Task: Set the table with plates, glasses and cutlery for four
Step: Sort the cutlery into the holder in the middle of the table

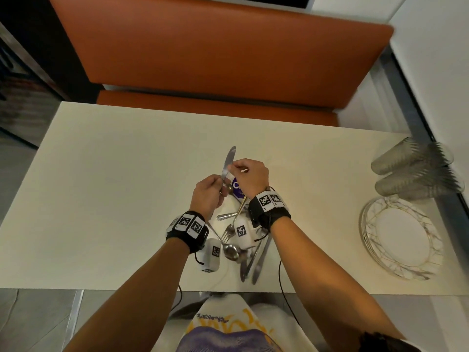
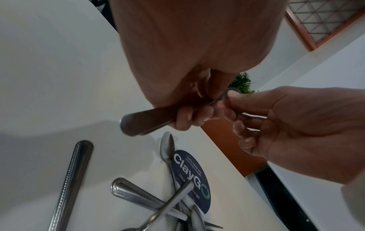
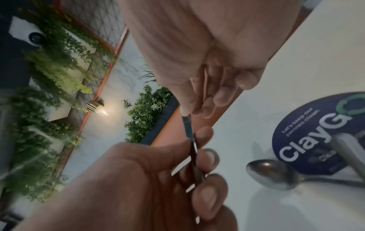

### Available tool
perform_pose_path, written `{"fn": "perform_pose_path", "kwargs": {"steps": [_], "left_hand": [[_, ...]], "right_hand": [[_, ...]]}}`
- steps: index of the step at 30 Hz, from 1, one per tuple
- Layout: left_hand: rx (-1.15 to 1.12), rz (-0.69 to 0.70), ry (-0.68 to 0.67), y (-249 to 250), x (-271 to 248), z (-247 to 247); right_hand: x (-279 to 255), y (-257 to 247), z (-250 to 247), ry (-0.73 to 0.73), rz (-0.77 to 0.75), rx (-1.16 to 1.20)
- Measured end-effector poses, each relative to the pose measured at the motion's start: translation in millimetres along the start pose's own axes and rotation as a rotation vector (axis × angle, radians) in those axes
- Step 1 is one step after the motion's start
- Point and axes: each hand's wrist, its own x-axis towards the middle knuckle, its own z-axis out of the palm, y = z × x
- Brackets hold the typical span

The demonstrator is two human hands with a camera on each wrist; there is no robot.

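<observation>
I hold a table knife (image 1: 228,161) above the middle of the white table (image 1: 114,179), blade pointing away from me. My left hand (image 1: 214,190) grips its handle (image 2: 146,123), fingers curled round it. My right hand (image 1: 237,168) pinches the blade (image 3: 187,127) between thumb and fingertips. Under my wrists lies a heap of cutlery (image 1: 243,247) with forks, spoons and knives crossed over one another; one spoon (image 2: 167,148) lies beside a round blue sticker (image 2: 194,179). A stack of plates (image 1: 401,237) and several glasses (image 1: 416,168) stand at the table's right end.
An orange bench (image 1: 218,62) runs along the far side of the table. The near table edge (image 1: 101,288) lies just before my body. A wall (image 1: 444,72) borders the right side, close to the glasses. Cables hang from the wrist cameras over the near edge.
</observation>
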Motion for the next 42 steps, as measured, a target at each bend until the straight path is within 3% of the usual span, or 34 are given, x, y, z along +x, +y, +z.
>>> {"fn": "perform_pose_path", "kwargs": {"steps": [7,14,18,22,29,33,42], "left_hand": [[0.019,-0.013,-0.066,-1.8,-11.6,-0.2],[0.099,-0.006,-0.111,-14.2,-21.4,7.3],[0.139,-0.018,-0.086,-26.0,-22.2,14.2],[0.236,-0.038,-0.08,-37.6,-23.3,14.6],[0.256,-0.069,-0.115,-53.5,-32.9,23.1],[0.273,-0.105,-0.161,-67.3,-32.2,29.7],[0.343,-0.103,-0.211,-70.1,-35.6,36.8]], "right_hand": [[6.5,-3.4,-22.4,-0.139,0.016,0.079],[6.0,0.1,-33.1,-0.072,0.001,0.075],[-2.5,11.2,-40.9,-0.121,0.058,0.093],[-21.1,41.6,-52.9,-0.111,0.18,0.103],[-73.3,126.8,-55.5,-0.062,0.372,-0.207],[-95.9,152.9,-46.6,0.03,0.465,-0.174],[-91.0,165.6,-36.7,0.023,0.428,-0.19]]}}
